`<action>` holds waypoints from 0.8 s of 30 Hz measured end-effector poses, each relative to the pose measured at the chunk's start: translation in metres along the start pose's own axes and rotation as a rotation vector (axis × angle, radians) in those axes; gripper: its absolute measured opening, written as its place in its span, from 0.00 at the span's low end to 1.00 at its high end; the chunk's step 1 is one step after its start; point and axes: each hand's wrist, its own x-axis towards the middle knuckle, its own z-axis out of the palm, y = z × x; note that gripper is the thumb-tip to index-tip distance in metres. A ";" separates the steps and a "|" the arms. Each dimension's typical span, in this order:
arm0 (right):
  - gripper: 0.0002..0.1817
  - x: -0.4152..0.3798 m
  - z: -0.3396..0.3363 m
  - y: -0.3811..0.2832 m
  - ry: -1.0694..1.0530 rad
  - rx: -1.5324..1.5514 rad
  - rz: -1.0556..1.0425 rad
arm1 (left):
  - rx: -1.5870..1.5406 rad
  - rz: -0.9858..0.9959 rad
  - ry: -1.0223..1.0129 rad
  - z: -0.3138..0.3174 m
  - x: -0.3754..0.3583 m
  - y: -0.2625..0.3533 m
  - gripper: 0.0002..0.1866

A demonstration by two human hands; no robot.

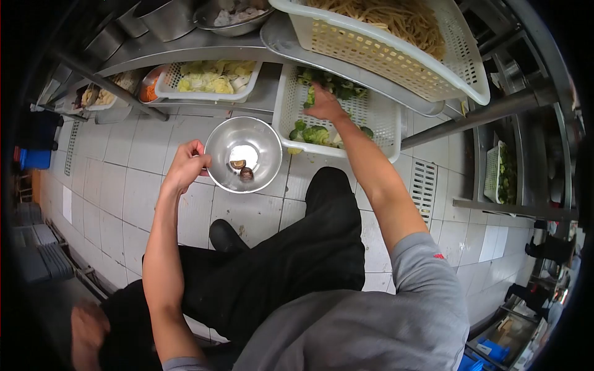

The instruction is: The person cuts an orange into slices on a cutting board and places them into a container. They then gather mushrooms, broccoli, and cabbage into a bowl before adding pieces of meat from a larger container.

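Note:
My left hand point(187, 166) is closed on the rim of a shiny metal bowl point(266, 157), held over the tiled floor. Two brown pieces that look like mushroom point(247, 174) lie in the bottom of the bowl. My right hand point(325, 105) reaches into a white perforated basket point(383, 123) on the lower shelf. Its thumb and a finger show apart at the edge of dark leafy greens point(346, 88); the other fingers are partly hidden. Broccoli florets point(314, 134) sit at the near end of that basket, below my right hand.
A basket of noodles point(371, 43) stands on the upper shelf point(269, 38), overhanging my right hand. Left of the greens is a basket of chopped cabbage point(210, 77). Metal pots point(164, 18) line the shelf above. Another person's hand point(90, 328) shows at lower left.

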 end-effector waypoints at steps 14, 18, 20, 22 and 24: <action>0.39 -0.087 -0.090 -0.126 -0.194 0.957 -0.163 | 0.033 0.022 -0.076 -0.004 0.010 -0.006 0.08; 0.32 -0.123 -0.060 -0.179 0.132 0.562 -0.574 | 0.034 0.025 -0.125 0.000 0.011 0.000 0.08; 0.30 -0.137 -0.092 -0.174 -0.032 0.634 -0.324 | 0.030 0.026 -0.130 -0.002 0.010 -0.003 0.07; 0.27 -0.131 -0.109 -0.128 -0.005 0.658 -0.158 | 0.008 0.029 -0.127 -0.003 0.008 -0.005 0.07; 0.24 -0.124 -0.108 -0.056 0.078 0.516 -0.103 | -0.004 0.030 -0.113 -0.008 0.006 -0.006 0.07</action>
